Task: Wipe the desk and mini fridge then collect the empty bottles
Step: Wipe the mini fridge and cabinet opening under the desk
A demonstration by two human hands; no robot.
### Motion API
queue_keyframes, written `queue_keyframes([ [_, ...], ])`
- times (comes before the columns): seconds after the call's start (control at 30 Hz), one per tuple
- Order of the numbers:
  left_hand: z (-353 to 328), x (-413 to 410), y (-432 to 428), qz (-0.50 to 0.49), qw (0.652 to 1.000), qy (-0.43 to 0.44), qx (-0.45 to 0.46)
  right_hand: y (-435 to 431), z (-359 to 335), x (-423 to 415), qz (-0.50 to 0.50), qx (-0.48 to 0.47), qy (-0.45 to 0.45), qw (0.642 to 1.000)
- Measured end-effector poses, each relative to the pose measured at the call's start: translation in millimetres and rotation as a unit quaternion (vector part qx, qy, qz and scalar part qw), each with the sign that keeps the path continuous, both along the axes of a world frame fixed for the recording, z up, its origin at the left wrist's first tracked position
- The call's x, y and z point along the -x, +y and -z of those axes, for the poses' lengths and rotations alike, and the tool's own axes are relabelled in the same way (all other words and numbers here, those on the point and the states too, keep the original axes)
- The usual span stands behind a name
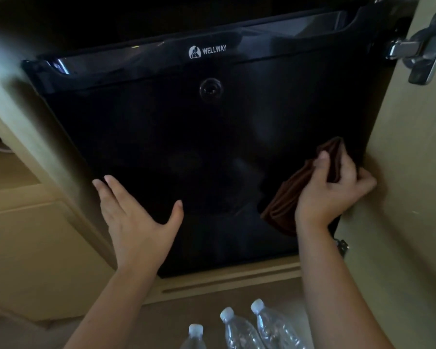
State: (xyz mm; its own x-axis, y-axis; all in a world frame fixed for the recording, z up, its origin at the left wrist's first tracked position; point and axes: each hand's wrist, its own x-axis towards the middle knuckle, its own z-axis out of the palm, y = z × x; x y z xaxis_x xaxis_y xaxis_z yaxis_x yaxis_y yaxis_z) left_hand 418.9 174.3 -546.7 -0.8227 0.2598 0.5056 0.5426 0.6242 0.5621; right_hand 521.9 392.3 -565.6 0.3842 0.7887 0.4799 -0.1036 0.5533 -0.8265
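Note:
A glossy black mini fridge (186,137) with a WELLWAY logo fills a wooden cabinet, its door closed. My right hand (330,192) presses a folded brown cloth (295,192) against the door's lower right edge. Fingers spread, my left hand (134,220) rests flat on the door's lower left and holds nothing. Three clear plastic bottles (239,331) with white caps stand on the floor below the fridge, between my forearms.
The open cabinet door (413,172) stands at the right with a metal hinge (418,49) near its top. A wooden cabinet frame (48,152) runs along the left. Beige drawer fronts (23,235) lie at the lower left.

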Motion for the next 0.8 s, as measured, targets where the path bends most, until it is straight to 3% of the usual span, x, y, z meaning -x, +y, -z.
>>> queue_keyframes([
  [0.1, 2, 1, -1, 0.006, 1.0, 0.011, 0.026, -31, -1, 21, 0.016, -0.041, -0.105, 0.993],
  [0.23, 3, 0, 0, -0.011, 0.999, 0.023, 0.034, -82, 10, 46, -0.042, -0.201, -0.244, 0.948],
  [0.37, 7, -19, 13, -0.026, 0.994, 0.087, 0.062, -75, 19, 35, -0.075, -0.24, -0.271, 0.929],
  [0.47, 17, -38, 24, 0.015, 0.991, 0.091, 0.097, -44, 35, 12, -0.057, -0.15, -0.228, 0.96],
  [0.57, 34, -51, 27, 0.056, 0.984, 0.102, 0.132, -16, 68, -18, -0.067, 0.034, -0.119, 0.99],
  [0.7, 50, -59, 27, 0.09, 0.979, 0.101, 0.151, -22, 87, -26, -0.09, 0.201, -0.047, 0.974],
  [0.8, 52, -58, 27, 0.089, 0.982, 0.087, 0.142, -23, 59, -18, -0.101, 0.234, 0.048, 0.966],
])
